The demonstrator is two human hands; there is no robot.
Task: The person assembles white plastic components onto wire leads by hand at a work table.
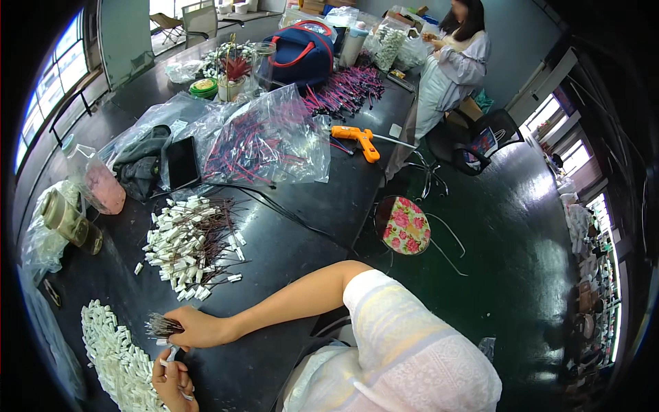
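My right hand (202,327) is closed round a bundle of thin dark wires (162,325), whose ends fan out to the left. Just below it, the fingers of my left hand (171,384) pinch a small white plastic housing (171,355), close to the right fingertips. A heap of loose white plastic housings (117,353) lies to the left, beside my left hand. Farther up the table is a pile of white housings with brown wires attached (189,247).
An orange glue gun (357,139), a clear bag of red and blue wires (261,141), a black phone (182,163) and bottles (72,223) lie on the dark table (288,223). A flowered stool (406,225) stands right. Another person (449,65) works at the far end.
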